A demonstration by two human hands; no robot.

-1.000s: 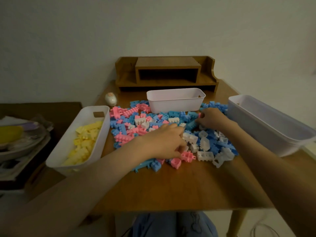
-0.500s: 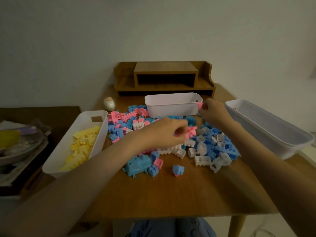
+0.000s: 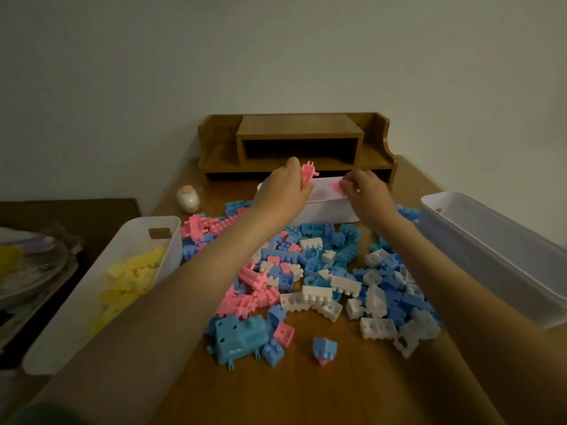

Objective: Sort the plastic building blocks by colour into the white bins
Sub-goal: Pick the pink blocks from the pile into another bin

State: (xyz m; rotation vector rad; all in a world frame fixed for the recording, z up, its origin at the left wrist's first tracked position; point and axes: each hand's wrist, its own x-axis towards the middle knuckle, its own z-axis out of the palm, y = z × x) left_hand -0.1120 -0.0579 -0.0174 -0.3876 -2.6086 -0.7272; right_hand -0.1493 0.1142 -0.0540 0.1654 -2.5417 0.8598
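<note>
Mixed pink, blue and white building blocks (image 3: pixel 322 280) lie heaped on the wooden table (image 3: pixel 306 394). Both my hands are raised over the middle white bin (image 3: pixel 325 208) at the back. My left hand (image 3: pixel 285 193) grips a pink block (image 3: pixel 308 173) above the bin's left end. Over the bin's right half, my right hand (image 3: pixel 366 193) pinches a small pink piece (image 3: pixel 336 184) at its fingertips. A long white bin (image 3: pixel 135 237) on the left holds yellow blocks (image 3: pixel 132 277). Another long white bin (image 3: pixel 478 271) stands on the right; its inside is mostly hidden.
A wooden desk shelf (image 3: pixel 297 142) stands against the wall behind the middle bin. A small egg-shaped object (image 3: pixel 187 198) sits at the back left. A large blue piece (image 3: pixel 239 335) lies at the pile's front. A dark side table with plates (image 3: pixel 30 265) is at the left.
Both hands left the pile and rose to the middle bin, each carrying a pink piece. The camera has tilted, so the table sits lower in view.
</note>
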